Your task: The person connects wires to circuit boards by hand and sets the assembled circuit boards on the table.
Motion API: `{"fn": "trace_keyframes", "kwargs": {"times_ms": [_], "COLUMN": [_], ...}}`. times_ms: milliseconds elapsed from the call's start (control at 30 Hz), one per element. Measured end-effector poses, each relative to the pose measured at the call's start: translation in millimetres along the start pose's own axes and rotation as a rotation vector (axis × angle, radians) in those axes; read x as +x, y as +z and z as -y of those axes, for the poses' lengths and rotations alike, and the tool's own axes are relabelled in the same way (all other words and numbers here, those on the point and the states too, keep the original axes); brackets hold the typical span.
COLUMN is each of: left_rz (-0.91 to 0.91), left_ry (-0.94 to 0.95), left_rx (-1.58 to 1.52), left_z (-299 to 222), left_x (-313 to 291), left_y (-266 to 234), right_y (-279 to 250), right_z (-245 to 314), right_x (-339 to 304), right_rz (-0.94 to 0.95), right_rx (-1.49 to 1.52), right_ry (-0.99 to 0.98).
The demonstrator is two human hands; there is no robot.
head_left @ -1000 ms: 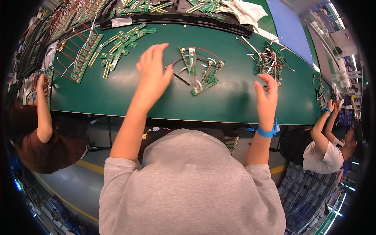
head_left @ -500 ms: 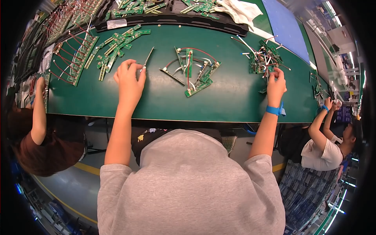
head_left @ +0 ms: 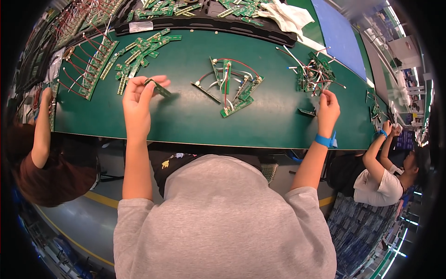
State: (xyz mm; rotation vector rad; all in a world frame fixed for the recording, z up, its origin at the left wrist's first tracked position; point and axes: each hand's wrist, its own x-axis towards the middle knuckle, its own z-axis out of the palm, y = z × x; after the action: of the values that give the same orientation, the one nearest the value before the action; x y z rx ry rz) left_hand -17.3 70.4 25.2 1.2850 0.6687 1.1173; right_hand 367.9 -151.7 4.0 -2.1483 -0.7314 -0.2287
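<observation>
A narrow green circuit board [head_left: 160,89] is pinched between the thumb and fingers of my left hand [head_left: 138,104], tilted just above the table; some of its fingers are blurred. My right hand [head_left: 328,110] is closed at the near edge of a pile of wired circuit boards [head_left: 320,69]. What its fingertips grip is too small to make out; a small dark board [head_left: 306,112] lies right beside them. Between my hands rests a group of green boards [head_left: 237,107] joined by red, white and black wires.
Loose board strips [head_left: 139,53] lie at the far left, beside a wired panel [head_left: 100,69]. A black tray [head_left: 209,27] with more boards and a white cloth [head_left: 290,18] stands at the back. Co-workers sit at both sides; a person's arm [head_left: 42,130] shows at left.
My left hand has moved left and turned the board strip from pointing away to slanting down to the right. My right hand has drawn slightly nearer, away from the wired pile.
</observation>
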Motion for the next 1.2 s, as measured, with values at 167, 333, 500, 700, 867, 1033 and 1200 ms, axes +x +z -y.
{"fn": "trace_keyframes", "kwargs": {"times_ms": [167,333,500,700,867,1033,1200], "left_rz": [0.079,0.233,0.386,0.493,0.514,0.522,0.526], "left_ry": [-0.195,-0.435,-0.515,-0.603,-0.684,-0.648,-0.592], "left_rx": [-0.095,-0.154,-0.172,-0.218,-0.216,-0.205,-0.085], "left_z": [-8,-10,-6,-8,-11,-11,-17], "left_x": [-14,-30,-42,-51,-57,-64,-66], "left_y": [4,31,48,59,65,70,75], "right_y": [-22,-19,-7,9,4,-1,5], "right_z": [16,35,53,57,100,145,159], "right_x": [-13,-26,-33,-39,-64,-103,-117], "right_rz": [0.02,0.125,0.185,0.219,0.424,0.701,0.8], "right_rx": [0.306,0.692,0.791,0.793,0.798,0.429,0.524], "right_ry": [0.116,0.249,0.343,0.243,0.143,-0.109,-0.07]}}
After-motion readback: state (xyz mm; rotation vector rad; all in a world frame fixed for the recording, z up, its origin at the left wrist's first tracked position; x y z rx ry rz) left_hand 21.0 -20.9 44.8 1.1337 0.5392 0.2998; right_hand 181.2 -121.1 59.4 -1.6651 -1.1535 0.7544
